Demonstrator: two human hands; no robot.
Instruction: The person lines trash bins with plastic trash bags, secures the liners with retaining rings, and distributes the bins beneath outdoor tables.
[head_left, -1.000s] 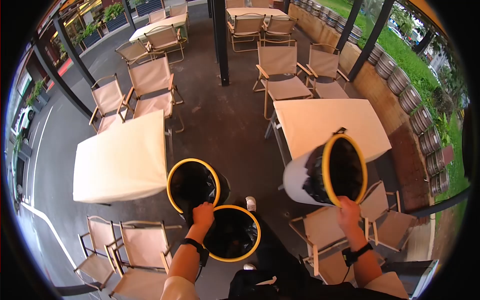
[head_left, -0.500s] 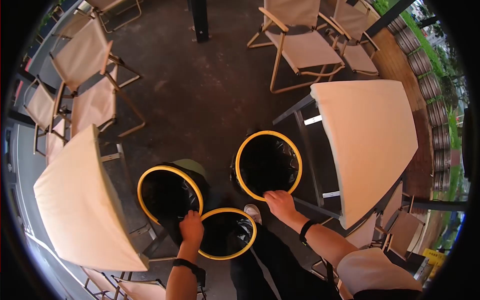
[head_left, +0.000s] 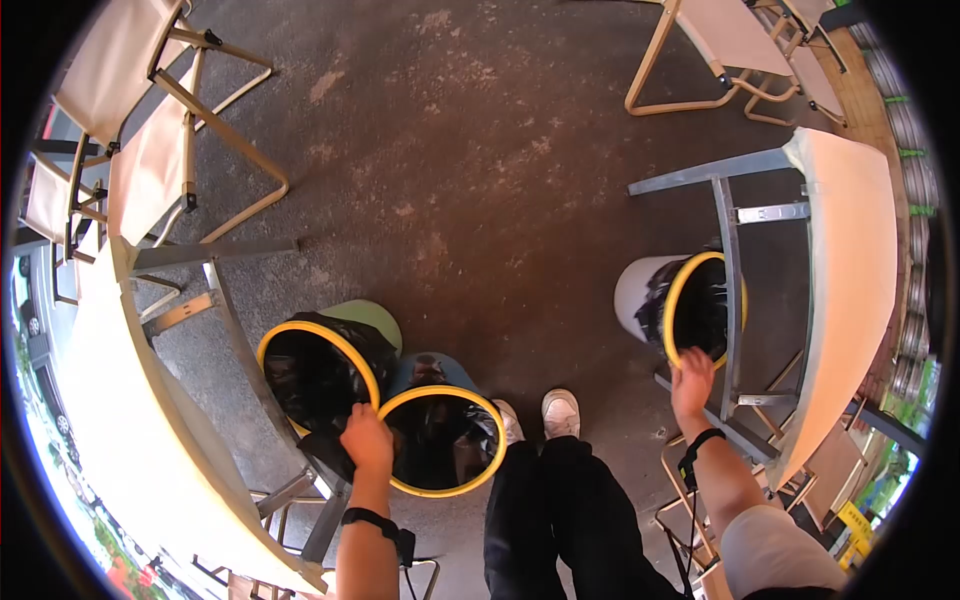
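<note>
My left hand (head_left: 367,437) is closed on the yellow rims where two black-lined bins meet. One, the green bin (head_left: 365,320), leans at the left. The other, a blue-grey bin (head_left: 430,372), stands just right of it, near my feet. At the right, my right hand (head_left: 692,375) grips the near edge of the yellow rim of a white bin (head_left: 640,295). That bin is tilted, its black-lined mouth turned toward the right table's metal leg frame, which crosses in front of part of the rim.
A cloth-covered table (head_left: 170,450) stands on the left and another covered table (head_left: 855,260) on the right. Folding chairs (head_left: 150,170) are at the upper left, with more at the upper right (head_left: 735,45). Metal kegs (head_left: 915,180) line the right edge.
The white bin in my right hand has moved down from beside the right table, then outward to its legs. My left hand keeps its hold. The view has tilted down toward the floor.
</note>
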